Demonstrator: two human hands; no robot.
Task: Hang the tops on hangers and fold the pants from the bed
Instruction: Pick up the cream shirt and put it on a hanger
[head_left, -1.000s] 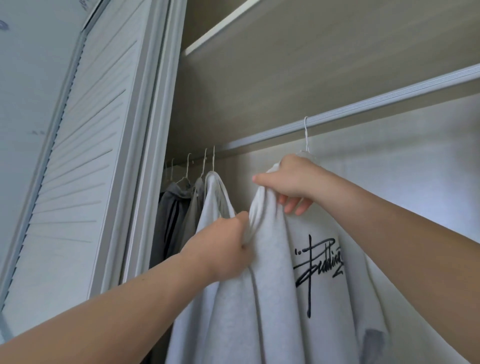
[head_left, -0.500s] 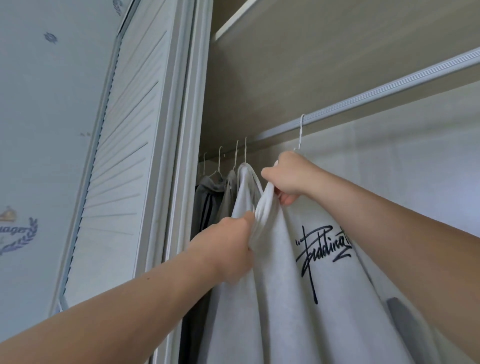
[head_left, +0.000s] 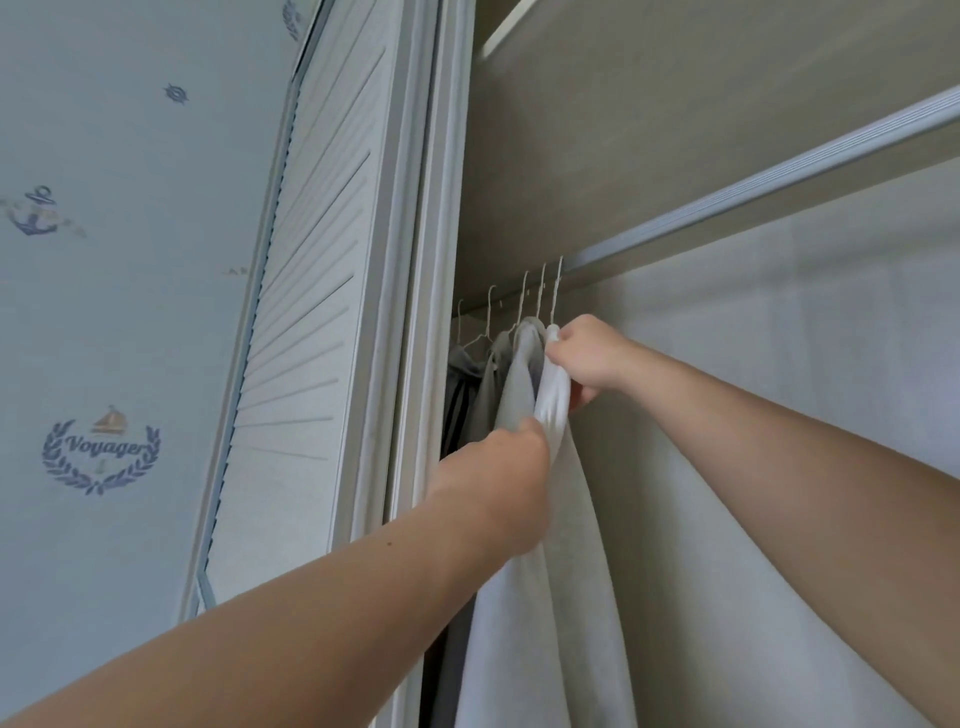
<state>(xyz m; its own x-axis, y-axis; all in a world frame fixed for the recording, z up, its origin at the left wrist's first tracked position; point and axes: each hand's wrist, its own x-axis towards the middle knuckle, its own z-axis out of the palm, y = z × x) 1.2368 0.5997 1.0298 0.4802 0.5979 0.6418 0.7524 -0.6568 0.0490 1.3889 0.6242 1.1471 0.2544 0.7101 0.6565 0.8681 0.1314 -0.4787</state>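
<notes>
A white top (head_left: 550, 613) hangs on a wire hanger (head_left: 557, 291) from the closet rail (head_left: 753, 187), pressed against the other hung clothes at the rail's left end. My right hand (head_left: 584, 358) grips the top's shoulder just below the hanger hook. My left hand (head_left: 498, 488) grips the fabric's front edge lower down. The printed side of the top is turned away and hidden.
Several grey and dark garments (head_left: 467, 395) hang on wire hangers to the left of the white top. A white louvered closet door (head_left: 306, 322) stands at the left. A shelf (head_left: 675, 78) runs above the rail. The rail's right stretch is bare.
Both hands have slid the white top along the rail to the left, up against the other hung clothes. The print on its front has turned out of sight.
</notes>
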